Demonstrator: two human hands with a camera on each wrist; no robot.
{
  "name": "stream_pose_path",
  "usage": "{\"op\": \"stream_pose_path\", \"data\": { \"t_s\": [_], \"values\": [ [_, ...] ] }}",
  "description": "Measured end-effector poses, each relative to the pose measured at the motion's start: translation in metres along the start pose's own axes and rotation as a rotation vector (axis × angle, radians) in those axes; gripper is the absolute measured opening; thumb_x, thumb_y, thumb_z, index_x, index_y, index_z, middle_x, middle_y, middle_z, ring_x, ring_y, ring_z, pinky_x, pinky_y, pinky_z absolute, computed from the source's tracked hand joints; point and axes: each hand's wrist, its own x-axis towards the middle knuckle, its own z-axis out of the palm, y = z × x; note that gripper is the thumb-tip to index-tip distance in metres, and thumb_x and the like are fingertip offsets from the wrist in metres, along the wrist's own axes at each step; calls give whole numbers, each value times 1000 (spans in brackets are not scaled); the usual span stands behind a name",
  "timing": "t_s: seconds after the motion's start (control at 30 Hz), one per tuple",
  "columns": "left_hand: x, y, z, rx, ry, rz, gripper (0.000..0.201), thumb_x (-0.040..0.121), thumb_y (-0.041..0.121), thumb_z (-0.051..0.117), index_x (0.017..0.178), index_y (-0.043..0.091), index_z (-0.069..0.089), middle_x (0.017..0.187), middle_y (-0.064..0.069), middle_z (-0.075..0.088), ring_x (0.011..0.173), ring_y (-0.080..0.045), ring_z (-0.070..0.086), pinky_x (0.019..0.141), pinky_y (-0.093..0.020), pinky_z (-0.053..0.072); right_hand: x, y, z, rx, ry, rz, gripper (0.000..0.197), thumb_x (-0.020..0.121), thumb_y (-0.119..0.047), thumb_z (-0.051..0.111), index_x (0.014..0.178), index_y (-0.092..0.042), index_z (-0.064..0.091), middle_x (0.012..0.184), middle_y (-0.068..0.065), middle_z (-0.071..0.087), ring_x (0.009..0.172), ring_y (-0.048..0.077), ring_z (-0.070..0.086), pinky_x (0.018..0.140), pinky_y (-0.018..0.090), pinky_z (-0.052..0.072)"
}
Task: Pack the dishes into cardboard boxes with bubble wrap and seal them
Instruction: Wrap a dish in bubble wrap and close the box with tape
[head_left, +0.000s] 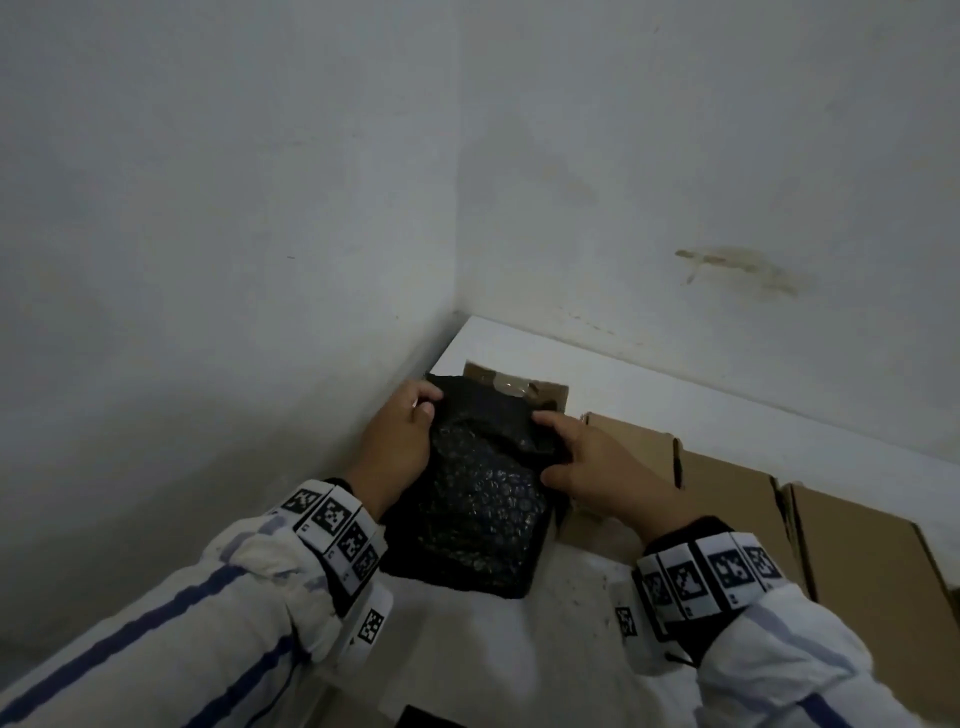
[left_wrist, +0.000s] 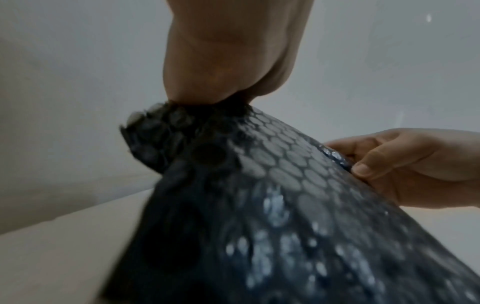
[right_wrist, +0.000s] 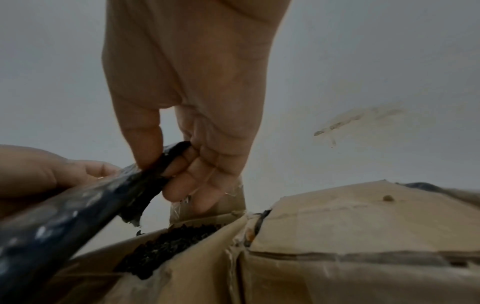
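A sheet of black bubble wrap (head_left: 478, 499) hangs over an open cardboard box (head_left: 524, 387) in the corner, its near end lying on the white table (head_left: 498, 639). My left hand (head_left: 400, 441) pinches the wrap's far left corner, seen bunched under the thumb in the left wrist view (left_wrist: 182, 119). My right hand (head_left: 592, 457) pinches the far right edge between thumb and fingers (right_wrist: 166, 164). More black wrap (right_wrist: 166, 246) fills the box below. No dishes show.
Closed cardboard boxes (head_left: 737, 499) line the table to the right, close to my right wrist. White walls (head_left: 260, 208) meet in a corner just behind the open box. A dark object (head_left: 426, 717) peeks in at the bottom edge.
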Motion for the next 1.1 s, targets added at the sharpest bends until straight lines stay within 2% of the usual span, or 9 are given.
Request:
{"op": "stream_pose_path", "data": {
  "t_s": [0.2, 0.3, 0.47, 0.67, 0.8, 0.93, 0.97, 1.03, 1.1],
  "values": [
    [9, -4, -6, -67, -363, -114, 27, 87, 24, 66, 113, 20, 63, 107, 1, 66, 94, -13, 63, 82, -28, 51, 12, 1, 6, -74, 137, 87, 14, 84, -9, 58, 90, -22, 56, 88, 0, 56, 69, 12, 51, 57, 20, 38],
    [17, -5, -1, 20, -464, -155, 35, 87, 11, 61, 121, 15, 59, 110, -10, 66, 90, -22, 66, 77, -33, 55, 23, 4, 9, -126, 156, 183, 16, 86, -10, 55, 99, -18, 62, 94, 3, 58, 76, 14, 53, 58, 20, 38],
    [29, 5, 12, 283, -525, -27, 39, 88, 13, 53, 127, 19, 55, 123, -8, 59, 108, -26, 58, 95, -36, 47, 40, 10, 20, -240, 148, 212, 38, 85, -3, 49, 120, -13, 61, 127, 9, 52, 112, 26, 53, 86, 27, 44],
    [44, 0, 26, 381, -420, 55, 35, 91, 19, 53, 125, 22, 46, 125, -7, 57, 110, -26, 55, 95, -40, 46, 52, 16, 28, -416, 275, 245, 33, 85, -10, 49, 116, -6, 59, 113, 16, 52, 105, 32, 52, 81, 29, 41],
    [40, -9, 27, 618, -194, 345, 40, 79, 20, 68, 112, 14, 48, 119, -8, 46, 106, -28, 46, 81, -34, 41, 51, 15, 34, -691, 306, 204, 31, 84, -15, 48, 111, -9, 60, 120, 13, 47, 110, 33, 45, 89, 36, 39],
    [41, -16, 23, 834, -268, 777, 16, 64, 11, 71, 77, 13, 62, 90, -7, 59, 78, -30, 57, 65, -35, 41, 54, 13, 37, -758, 299, 112, 26, 87, -13, 45, 108, -8, 58, 119, 13, 49, 107, 33, 46, 86, 36, 38],
    [43, -17, 21, 853, -328, 814, 11, 70, 19, 62, 77, 13, 66, 90, -6, 61, 79, -30, 59, 68, -37, 43, 55, 12, 36, -733, 287, 91, 24, 88, -12, 44, 108, -8, 55, 116, 13, 51, 103, 32, 49, 83, 35, 38],
    [44, -15, 16, 889, -494, 700, 52, 74, 45, 37, 101, 14, 69, 114, -6, 59, 105, -30, 56, 89, -41, 38, 56, 8, 33, -679, 276, 47, 16, 88, -9, 44, 104, -9, 48, 109, 14, 55, 94, 32, 54, 71, 33, 36],
    [46, -13, 9, 973, -624, 602, 72, 73, 58, 39, 130, 17, 54, 140, -4, 39, 130, -24, 35, 108, -39, 20, 56, 5, 28, -695, 219, -6, 15, 88, -7, 45, 103, -10, 45, 108, 14, 55, 89, 31, 56, 66, 32, 34]
  ]
}}
